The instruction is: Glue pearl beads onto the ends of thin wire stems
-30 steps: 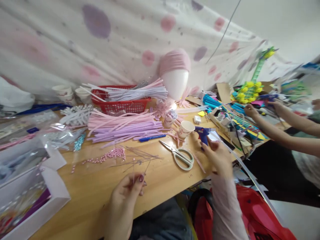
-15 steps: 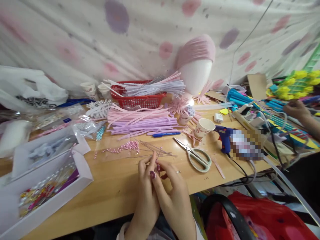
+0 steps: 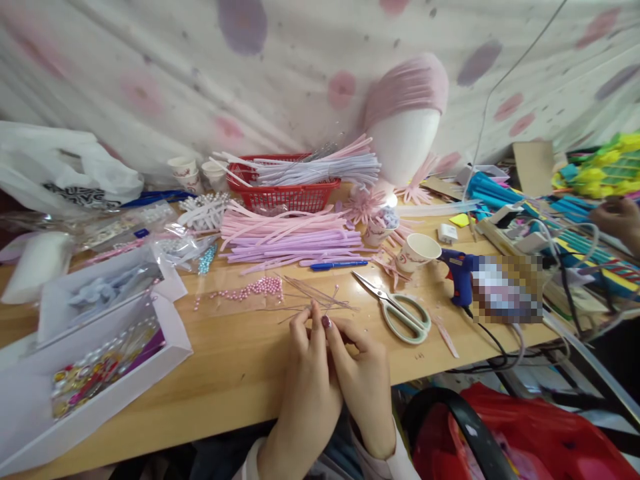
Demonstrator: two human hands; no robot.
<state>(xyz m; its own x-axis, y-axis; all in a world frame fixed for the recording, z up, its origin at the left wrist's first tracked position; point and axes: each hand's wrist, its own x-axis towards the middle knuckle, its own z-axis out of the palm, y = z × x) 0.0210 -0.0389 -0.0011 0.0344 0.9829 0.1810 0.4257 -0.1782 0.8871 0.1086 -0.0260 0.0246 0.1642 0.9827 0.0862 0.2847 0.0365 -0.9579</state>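
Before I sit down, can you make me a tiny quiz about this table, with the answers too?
1. True or false: the blue pen lies nearer the person than the purple strips do.
2. Fill the gap: the basket behind the pink strips is coloured ____.
3. Which lies closest to the fingertips of the left hand and right hand?
A) the thin wires
B) the scissors
C) the glue gun

Key:
1. True.
2. Red.
3. A, the thin wires.
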